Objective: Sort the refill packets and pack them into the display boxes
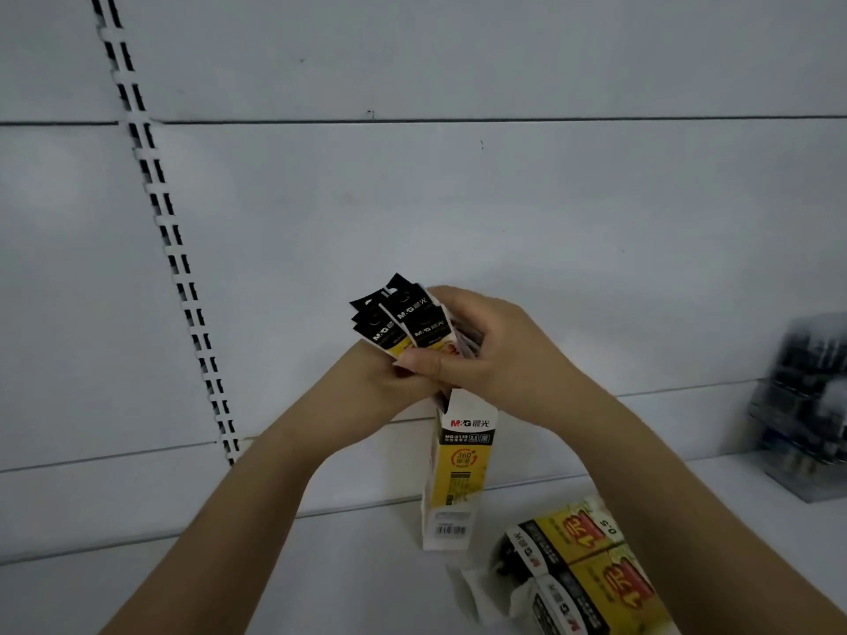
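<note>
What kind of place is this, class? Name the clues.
Probably a stationery shop's shelving. A slotted shelf upright runs up the white back panel, branded refill packets go into a display box, and a clear organiser stands nearby.

1. Both bare forearms reach forward and upward, converging at the middle.
2. Left hand (389, 382) sits low, its fingers hidden behind the right.
3. Right hand (476, 341) curls, thumb pressed leftward, gripping.
</note>
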`<state>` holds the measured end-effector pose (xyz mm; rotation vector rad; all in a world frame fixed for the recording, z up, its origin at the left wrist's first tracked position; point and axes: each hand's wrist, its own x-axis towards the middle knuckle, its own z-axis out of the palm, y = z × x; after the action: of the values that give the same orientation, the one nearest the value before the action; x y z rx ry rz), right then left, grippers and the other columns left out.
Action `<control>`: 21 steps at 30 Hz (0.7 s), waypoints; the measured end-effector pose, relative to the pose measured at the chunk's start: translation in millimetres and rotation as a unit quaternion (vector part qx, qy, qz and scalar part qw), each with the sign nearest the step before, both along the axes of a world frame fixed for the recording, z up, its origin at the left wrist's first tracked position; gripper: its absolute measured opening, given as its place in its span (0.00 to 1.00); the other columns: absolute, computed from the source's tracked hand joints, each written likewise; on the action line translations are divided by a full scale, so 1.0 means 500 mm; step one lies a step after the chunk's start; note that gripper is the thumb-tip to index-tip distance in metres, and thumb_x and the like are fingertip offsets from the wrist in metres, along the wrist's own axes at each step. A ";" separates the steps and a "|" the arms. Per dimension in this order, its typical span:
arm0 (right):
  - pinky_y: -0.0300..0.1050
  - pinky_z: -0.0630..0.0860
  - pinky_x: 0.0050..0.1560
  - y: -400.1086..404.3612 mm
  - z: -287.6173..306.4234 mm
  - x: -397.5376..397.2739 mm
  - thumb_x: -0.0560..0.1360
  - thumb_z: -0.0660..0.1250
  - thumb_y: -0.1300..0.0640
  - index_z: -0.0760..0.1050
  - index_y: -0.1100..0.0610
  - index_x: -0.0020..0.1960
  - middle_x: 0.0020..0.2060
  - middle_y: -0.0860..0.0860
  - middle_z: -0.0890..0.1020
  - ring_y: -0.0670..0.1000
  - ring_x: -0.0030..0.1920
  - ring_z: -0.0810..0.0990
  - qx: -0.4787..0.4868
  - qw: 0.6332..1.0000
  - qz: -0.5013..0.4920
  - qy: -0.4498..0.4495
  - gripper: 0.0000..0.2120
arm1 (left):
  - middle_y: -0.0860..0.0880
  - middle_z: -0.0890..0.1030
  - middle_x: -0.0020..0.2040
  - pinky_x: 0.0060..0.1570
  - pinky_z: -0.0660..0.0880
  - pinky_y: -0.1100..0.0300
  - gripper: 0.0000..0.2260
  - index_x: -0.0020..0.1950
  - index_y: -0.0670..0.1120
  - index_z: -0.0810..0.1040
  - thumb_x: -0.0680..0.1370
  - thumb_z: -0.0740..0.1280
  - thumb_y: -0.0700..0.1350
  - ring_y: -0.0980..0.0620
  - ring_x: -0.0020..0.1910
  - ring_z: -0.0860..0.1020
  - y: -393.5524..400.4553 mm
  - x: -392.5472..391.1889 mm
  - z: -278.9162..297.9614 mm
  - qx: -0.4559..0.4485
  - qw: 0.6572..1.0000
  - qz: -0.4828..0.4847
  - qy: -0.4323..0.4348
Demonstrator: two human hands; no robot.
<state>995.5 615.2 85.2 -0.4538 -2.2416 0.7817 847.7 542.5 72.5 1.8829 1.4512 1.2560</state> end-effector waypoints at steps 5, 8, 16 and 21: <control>0.61 0.79 0.47 -0.005 -0.020 0.002 0.75 0.72 0.54 0.79 0.56 0.54 0.44 0.54 0.85 0.56 0.45 0.84 -0.044 0.995 0.025 0.080 0.09 | 0.51 0.85 0.46 0.48 0.80 0.58 0.06 0.53 0.50 0.80 0.78 0.70 0.42 0.54 0.46 0.84 0.008 -0.002 -0.041 0.001 0.999 0.030 -0.025; 0.49 0.82 0.47 -0.017 -0.030 0.014 0.75 0.68 0.55 0.77 0.57 0.56 0.49 0.51 0.86 0.51 0.50 0.85 -0.108 0.975 0.064 0.183 0.11 | 0.56 0.82 0.50 0.48 0.76 0.62 0.13 0.54 0.53 0.79 0.72 0.73 0.54 0.57 0.49 0.81 -0.003 -0.004 -0.081 0.046 0.994 0.103 -0.014; 0.49 0.79 0.49 -0.037 -0.043 0.058 0.75 0.62 0.49 0.75 0.57 0.53 0.44 0.48 0.85 0.53 0.49 0.84 -0.168 0.915 0.045 0.365 0.13 | 0.57 0.80 0.53 0.51 0.82 0.56 0.18 0.55 0.56 0.78 0.68 0.77 0.55 0.53 0.54 0.81 -0.045 0.008 -0.154 0.059 0.988 0.098 -0.104; 0.45 0.80 0.49 -0.054 -0.050 0.078 0.76 0.58 0.50 0.78 0.52 0.49 0.43 0.47 0.85 0.50 0.48 0.85 -0.204 0.893 0.045 0.398 0.11 | 0.58 0.77 0.53 0.45 0.76 0.65 0.16 0.54 0.58 0.78 0.69 0.75 0.59 0.54 0.56 0.77 -0.057 0.013 -0.146 0.135 0.984 0.107 0.036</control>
<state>1034.7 588.1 60.4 -0.1617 -1.3370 1.2290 854.1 514.2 -0.5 2.0030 1.6238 1.5695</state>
